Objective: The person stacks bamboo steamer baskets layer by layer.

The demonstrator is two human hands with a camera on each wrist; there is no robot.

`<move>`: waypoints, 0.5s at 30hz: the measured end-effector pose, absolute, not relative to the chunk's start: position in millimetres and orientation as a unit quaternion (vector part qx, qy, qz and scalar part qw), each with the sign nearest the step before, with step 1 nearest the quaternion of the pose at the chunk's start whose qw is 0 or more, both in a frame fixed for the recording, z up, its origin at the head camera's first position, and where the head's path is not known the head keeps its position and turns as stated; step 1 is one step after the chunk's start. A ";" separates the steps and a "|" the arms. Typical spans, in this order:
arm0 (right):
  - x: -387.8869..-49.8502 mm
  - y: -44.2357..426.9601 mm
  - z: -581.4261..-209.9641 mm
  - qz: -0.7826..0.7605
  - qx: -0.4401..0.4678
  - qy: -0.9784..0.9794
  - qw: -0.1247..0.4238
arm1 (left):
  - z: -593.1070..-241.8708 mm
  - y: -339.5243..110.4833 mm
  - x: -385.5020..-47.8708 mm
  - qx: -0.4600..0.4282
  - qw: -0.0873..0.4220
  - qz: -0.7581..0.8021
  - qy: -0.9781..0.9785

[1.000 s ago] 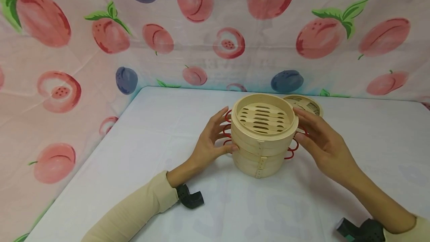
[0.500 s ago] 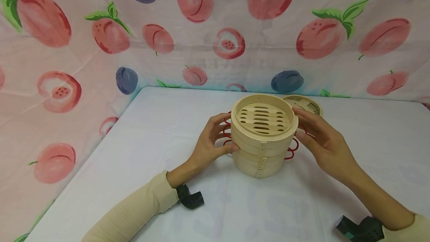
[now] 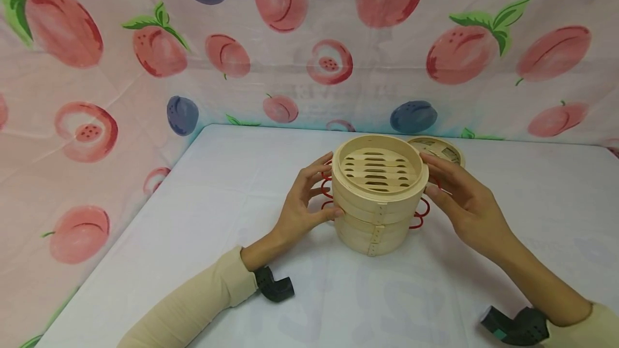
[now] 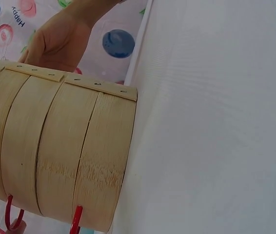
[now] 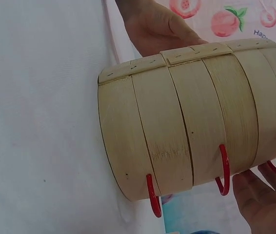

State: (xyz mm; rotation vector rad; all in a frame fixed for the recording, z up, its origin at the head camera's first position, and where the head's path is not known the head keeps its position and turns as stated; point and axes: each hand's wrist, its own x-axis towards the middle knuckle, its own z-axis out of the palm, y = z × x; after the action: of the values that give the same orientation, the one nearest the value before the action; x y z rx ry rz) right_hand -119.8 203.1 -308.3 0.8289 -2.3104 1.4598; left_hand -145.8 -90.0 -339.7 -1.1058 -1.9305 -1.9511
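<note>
A stack of bamboo steamer baskets (image 3: 367, 224) stands upright on the white table, its slatted top tier (image 3: 379, 171) uncovered. Red loop handles (image 3: 425, 207) stick out on both sides. My left hand (image 3: 302, 197) holds the stack's left side, thumb on the front wall and fingers spread near the handles. On the right, my right hand (image 3: 466, 205) grips the top tier by the rim and handle area; some fingertips are hidden behind it. The right wrist view shows the stacked walls (image 5: 167, 131) close up, with fingers of my right hand (image 5: 269, 200) beside a handle.
Behind the stack to the right lies a round bamboo piece, apparently the lid (image 3: 440, 149), partly hidden. A white cloth (image 3: 271, 160) covers the table. A fruit-print curtain (image 3: 367, 90) hangs along the back and left edges.
The top tier has turned slightly, its front seam shifting right against the lower tiers. My left index finger dipped, then rose again. My right forearm moved slightly up and left.
</note>
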 end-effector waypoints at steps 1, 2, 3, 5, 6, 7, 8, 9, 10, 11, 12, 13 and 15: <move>-119.9 203.2 -308.6 0.509 0.289 -0.798 0.141 | -339.1 -89.6 -145.3 -0.374 0.092 -0.657 -0.648; -120.2 203.4 -308.8 0.510 0.292 -0.797 0.141 | -339.3 -89.2 -145.1 -0.375 0.093 -0.659 -0.646; -120.4 203.5 -309.1 0.512 0.293 -0.795 0.140 | -339.3 -89.0 -144.9 -0.377 0.094 -0.660 -0.643; -121.0 203.7 -309.5 0.514 0.295 -0.793 0.139 | -338.8 -88.4 -144.0 -0.379 0.095 -0.661 -0.640; -121.2 203.7 -309.5 0.515 0.296 -0.792 0.139 | -338.6 -88.3 -143.5 -0.379 0.096 -0.661 -0.640; -121.4 203.7 -309.5 0.514 0.297 -0.792 0.140 | -338.4 -88.1 -143.0 -0.379 0.097 -0.660 -0.641; -121.6 203.6 -309.5 0.512 0.297 -0.793 0.141 | -338.4 -88.1 -142.7 -0.380 0.097 -0.659 -0.642; -121.7 203.5 -309.8 0.513 0.295 -0.794 0.141 | -338.1 -88.1 -142.3 -0.379 0.098 -0.657 -0.644; -121.8 203.3 -309.6 0.512 0.293 -0.795 0.141 | -337.8 -88.0 -142.1 -0.379 0.099 -0.655 -0.646; -122.0 203.3 -309.7 0.513 0.291 -0.795 0.141 | -338.2 -88.0 -142.3 -0.379 0.100 -0.654 -0.648; -121.9 203.3 -309.7 0.512 0.290 -0.797 0.141 | -338.5 -88.0 -142.3 -0.380 0.101 -0.652 -0.648; -121.8 203.2 -309.7 0.510 0.288 -0.798 0.141 | -340.7 -88.1 -143.8 -0.381 0.103 -0.650 -0.649; -121.6 203.2 -309.9 0.507 0.285 -0.801 0.141 | -346.1 -88.4 -147.4 -0.382 0.107 -0.646 -0.652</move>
State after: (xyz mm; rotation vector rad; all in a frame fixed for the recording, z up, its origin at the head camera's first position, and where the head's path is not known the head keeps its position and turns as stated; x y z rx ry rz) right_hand -121.6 203.2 -309.9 0.8245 -2.3128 1.4652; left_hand -147.4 -88.4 -346.1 -1.1256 -1.9200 -1.9015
